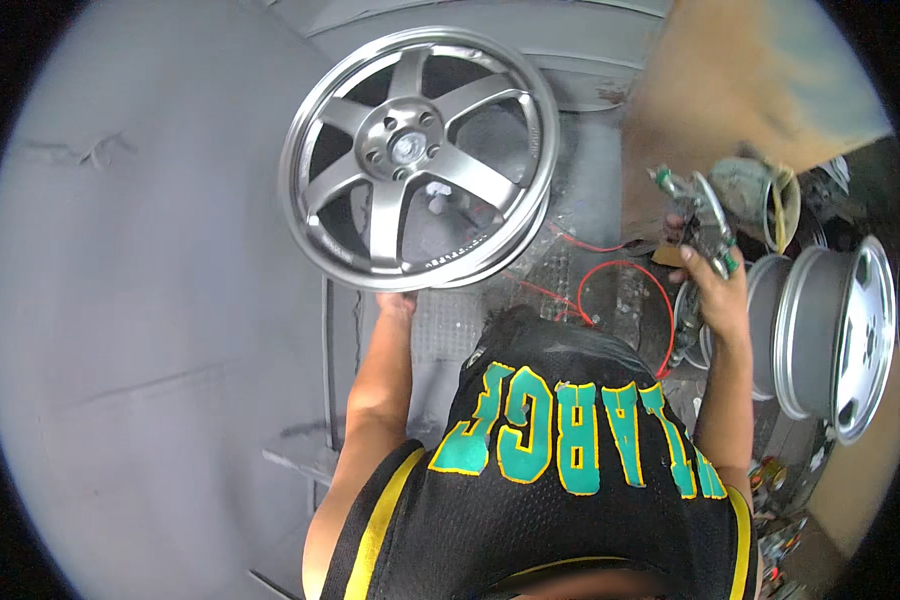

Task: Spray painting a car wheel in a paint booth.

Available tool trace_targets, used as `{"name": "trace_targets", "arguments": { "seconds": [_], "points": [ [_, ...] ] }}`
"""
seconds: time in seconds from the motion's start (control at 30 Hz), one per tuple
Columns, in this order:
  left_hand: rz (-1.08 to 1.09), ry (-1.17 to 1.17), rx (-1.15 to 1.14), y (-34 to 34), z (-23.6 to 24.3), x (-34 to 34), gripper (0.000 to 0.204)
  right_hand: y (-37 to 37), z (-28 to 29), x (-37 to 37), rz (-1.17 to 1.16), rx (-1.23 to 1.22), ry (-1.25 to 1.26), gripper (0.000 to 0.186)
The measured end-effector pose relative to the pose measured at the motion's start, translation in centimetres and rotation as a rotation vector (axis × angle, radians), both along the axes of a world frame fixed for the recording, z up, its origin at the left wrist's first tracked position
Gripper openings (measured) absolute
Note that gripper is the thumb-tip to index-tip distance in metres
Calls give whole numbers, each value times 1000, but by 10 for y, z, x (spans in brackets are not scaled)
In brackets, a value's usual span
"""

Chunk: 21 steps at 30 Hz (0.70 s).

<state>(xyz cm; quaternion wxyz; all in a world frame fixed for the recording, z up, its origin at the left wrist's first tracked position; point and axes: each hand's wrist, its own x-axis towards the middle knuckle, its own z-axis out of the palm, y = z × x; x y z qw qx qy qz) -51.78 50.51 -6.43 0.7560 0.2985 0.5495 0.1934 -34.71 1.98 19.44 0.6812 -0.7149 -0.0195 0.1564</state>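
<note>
In the head view, we saw the silver wheel [407, 148] up in front of the person, left of the middle, its face tilted toward the camera. The left hand [398, 302] was at its lower rim, fingers mostly hidden, so we could not tell how tightly they closed. The right hand [715, 285] was wrapped around a spray gun [714, 208] with green fittings, well apart from the wheel. We judged that the wheel could have tipped or slipped if that low, off-centre hold had carried much weight, and that fingers could have smudged the rim. A careless swing of the gun might have knocked the other wheels [863, 340] at the right, and the looped red hose [625, 264] could have snagged; we could not make out whether it joined the gun. The silver wheel itself looked satin grey, with six broad spokes, five holes around the hub, a smooth, brighter lip and raised marks along the inner rim.
</note>
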Motion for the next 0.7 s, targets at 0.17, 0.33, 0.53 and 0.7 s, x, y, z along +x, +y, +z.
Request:
{"name": "trace_targets", "arguments": {
  "seconds": [0.17,0.33,0.53,0.7],
  "points": [
    [254,-107,-35,-90,-46,-14,22,-40,-81,32,339,-9,132,32],
    [-83,125,-201,-188,-25,10,31,-57,-125,10,520,-23,218,33],
    [-605,74,-65,-270,7,67,25,-70,-139,2,747,-68,273,24],
    [-872,192,122,-260,-16,81,23,-64,-125,16,933,-89,149,28]
  ]
}}
